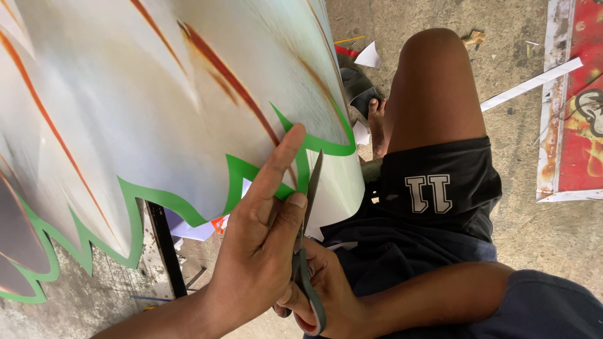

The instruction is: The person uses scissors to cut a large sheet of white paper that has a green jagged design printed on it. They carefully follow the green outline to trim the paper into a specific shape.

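Two hands work the printed sheet [188,94]: the left hand [260,245] lies flat, fingers spread, pressing its green border just beside the blades, while the right hand [326,295] grips the scissors [308,251]. Thin, glossy and floppy, the sheet probably needs support close to the cut.

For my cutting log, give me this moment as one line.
left hand: flat on glossy printed sheet with green jagged border | right hand: holds grey-handled scissors | blades: at green border | seated, concrete floor
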